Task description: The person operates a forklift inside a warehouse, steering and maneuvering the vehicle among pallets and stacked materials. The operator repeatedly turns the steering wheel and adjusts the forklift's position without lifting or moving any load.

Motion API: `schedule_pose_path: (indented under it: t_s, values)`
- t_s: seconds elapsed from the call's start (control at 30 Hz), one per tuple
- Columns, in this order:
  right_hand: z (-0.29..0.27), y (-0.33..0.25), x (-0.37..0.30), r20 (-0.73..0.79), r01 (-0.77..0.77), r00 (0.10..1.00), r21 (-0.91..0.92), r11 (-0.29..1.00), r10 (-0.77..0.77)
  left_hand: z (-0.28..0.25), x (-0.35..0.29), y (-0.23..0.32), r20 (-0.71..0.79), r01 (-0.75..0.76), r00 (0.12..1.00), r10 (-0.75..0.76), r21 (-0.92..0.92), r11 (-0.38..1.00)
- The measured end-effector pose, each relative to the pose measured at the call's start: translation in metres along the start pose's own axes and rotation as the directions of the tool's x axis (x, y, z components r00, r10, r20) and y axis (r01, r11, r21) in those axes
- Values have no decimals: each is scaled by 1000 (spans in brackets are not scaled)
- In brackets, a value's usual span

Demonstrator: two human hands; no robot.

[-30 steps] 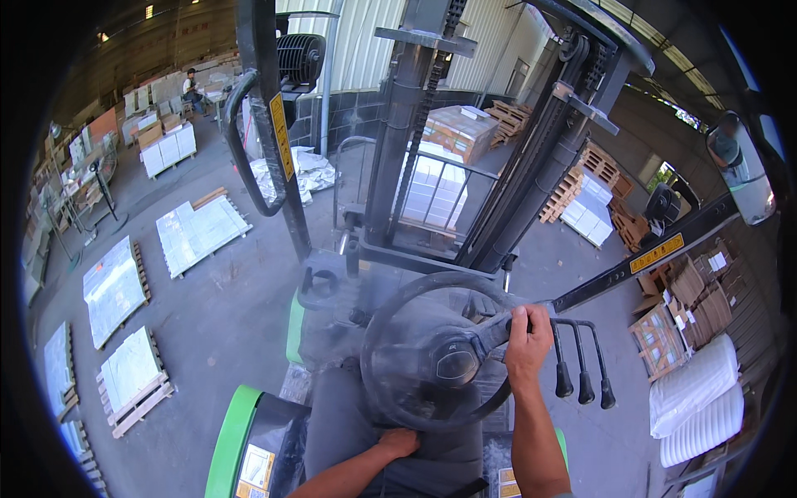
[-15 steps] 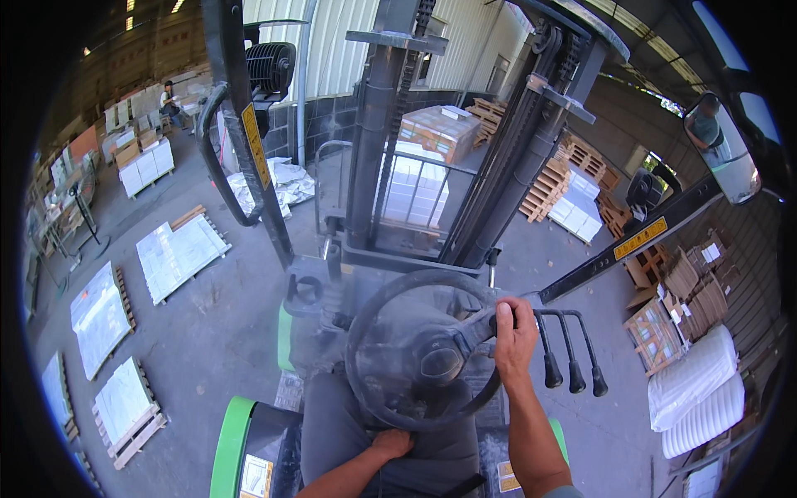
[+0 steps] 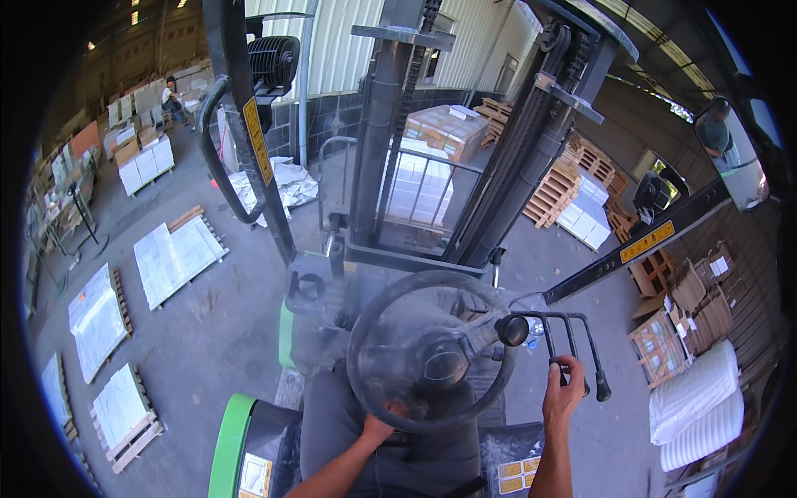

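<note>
My right hand (image 3: 565, 383) is closed around the black knob of the leftmost of three bent control levers (image 3: 573, 332), right of the steering wheel. The other two lever knobs hang beside it. My left hand (image 3: 380, 427) is low over my lap, at the lower rim of the black steering wheel (image 3: 363, 386). The rim crosses in front of its fingers, so their grip is hidden. A round spinner knob (image 3: 512, 330) sits on the wheel's upper right with no hand on it.
Ahead stands the forklift mast (image 3: 378, 141), with a white stack (image 3: 419, 187) beyond it. Slab-loaded pallets (image 3: 178, 256) lie on the left. Wooden pallets (image 3: 554, 189) and white foam rolls (image 3: 696, 402) are on the right. A person (image 3: 172, 101) sits far left.
My right hand has left the spinner knob and moved right and down onto a control lever. My left hand has risen slightly from my lap to the wheel's lower rim.
</note>
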State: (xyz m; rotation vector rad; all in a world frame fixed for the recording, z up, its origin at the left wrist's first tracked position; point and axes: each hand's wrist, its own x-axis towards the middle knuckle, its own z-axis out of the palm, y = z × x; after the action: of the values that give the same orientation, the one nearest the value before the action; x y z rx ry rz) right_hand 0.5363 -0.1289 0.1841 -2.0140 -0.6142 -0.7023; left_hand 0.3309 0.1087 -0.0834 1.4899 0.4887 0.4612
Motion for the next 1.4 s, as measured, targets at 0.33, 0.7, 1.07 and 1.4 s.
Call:
schedule_pose_path:
  t_s: [0.33, 0.7, 1.07, 1.4]
  values:
    - [45, 17, 36, -169, 127, 978, 40, 991, -118, -106, 115, 188, -530, -293, 847, 22, -433, 853]
    - [69, -5, 70, -179, 85, 981, 11, 996, -81, -125, 118, 200, -575, -143, 784, 233, 197, 970]
    - [77, -11, 93, -176, 75, 981, -9, 997, -76, -124, 120, 183, -624, -214, 719, 306, 220, 952]
    - [74, -18, 98, -206, 91, 975, 12, 996, -87, -126, 113, 185, -614, -226, 725, 311, 214, 950]
